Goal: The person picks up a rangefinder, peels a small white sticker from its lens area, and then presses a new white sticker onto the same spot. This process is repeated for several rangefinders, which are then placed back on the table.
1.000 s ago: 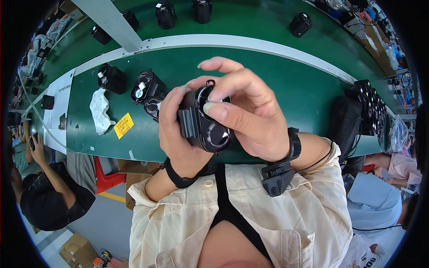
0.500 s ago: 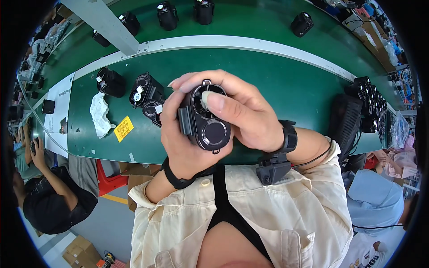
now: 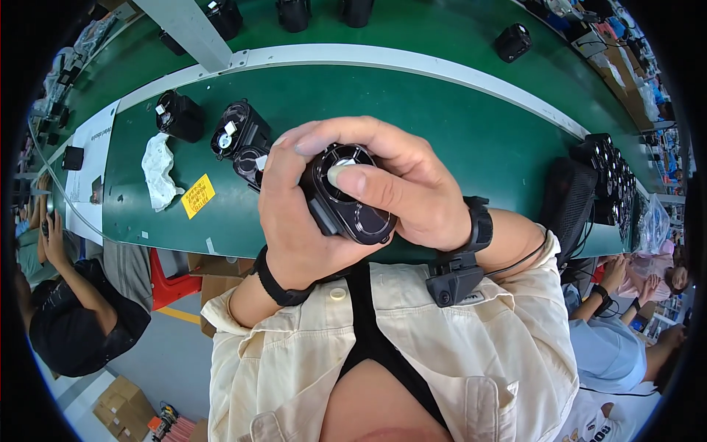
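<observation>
Above the near part of the green table (image 3: 471, 166), a black oval housing (image 3: 362, 221) with two round faces is held between my hands. My left hand (image 3: 286, 214) wraps its left side and underside. From the right, my right hand (image 3: 416, 180) curls over its far end, the thumb pressing on the upper round opening, where a pale part partly shows. Just left of my hands lies a similar housing (image 3: 254, 131) with a small white tag, a round black piece (image 3: 249, 162) beside it. Farther left are another housing (image 3: 184, 121), crumpled white paper (image 3: 157, 173) and a yellow label (image 3: 197, 196).
A white metal rail (image 3: 353, 53) crosses behind the table, with several black housings (image 3: 513, 43) beyond it. At right are a black mesh bag (image 3: 567, 184) and many stacked black units (image 3: 615, 173). Co-workers sit on both sides; a cardboard box (image 3: 217, 295) stands below the table.
The housing has tilted in my hands, its lower end swinging right. My right thumb stays at the upper opening. The whole view has shifted slightly, and a co-worker's arms at right have come up.
</observation>
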`<action>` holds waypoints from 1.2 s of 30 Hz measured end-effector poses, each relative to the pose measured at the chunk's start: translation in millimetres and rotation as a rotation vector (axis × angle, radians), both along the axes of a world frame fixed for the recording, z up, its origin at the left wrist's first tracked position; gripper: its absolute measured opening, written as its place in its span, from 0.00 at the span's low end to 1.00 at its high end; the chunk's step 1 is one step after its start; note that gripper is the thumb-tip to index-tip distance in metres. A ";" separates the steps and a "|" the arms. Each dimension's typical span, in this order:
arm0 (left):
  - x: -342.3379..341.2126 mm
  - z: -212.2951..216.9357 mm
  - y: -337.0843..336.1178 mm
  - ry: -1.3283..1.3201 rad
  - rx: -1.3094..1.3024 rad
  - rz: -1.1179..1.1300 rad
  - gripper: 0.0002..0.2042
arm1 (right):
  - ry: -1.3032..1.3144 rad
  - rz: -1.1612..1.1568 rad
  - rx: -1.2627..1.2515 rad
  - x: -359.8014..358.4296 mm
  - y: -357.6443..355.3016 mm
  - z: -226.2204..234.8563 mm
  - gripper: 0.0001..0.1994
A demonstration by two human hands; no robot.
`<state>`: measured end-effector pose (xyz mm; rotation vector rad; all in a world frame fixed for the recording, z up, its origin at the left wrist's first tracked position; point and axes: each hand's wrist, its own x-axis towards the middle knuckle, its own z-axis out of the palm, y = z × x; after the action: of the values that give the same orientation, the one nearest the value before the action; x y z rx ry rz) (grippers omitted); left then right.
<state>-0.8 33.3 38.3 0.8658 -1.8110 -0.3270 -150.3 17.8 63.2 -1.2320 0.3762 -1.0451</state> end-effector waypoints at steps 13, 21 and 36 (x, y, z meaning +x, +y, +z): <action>1.6 -2.7 0.0 0.014 -0.052 0.004 0.41 | -0.097 0.052 0.081 3.3 0.3 -2.1 0.21; -2.7 -10.3 -1.7 -0.034 -0.104 0.064 0.41 | -0.009 0.154 0.056 -5.0 -15.1 -3.8 0.21; -1.2 -18.8 0.8 0.106 -0.044 0.024 0.44 | 0.044 0.126 0.126 -8.1 -11.1 2.8 0.21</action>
<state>-2.1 34.2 19.6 0.8237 -1.7020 -0.3105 -158.4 6.6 66.0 -1.1522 0.3874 -0.8752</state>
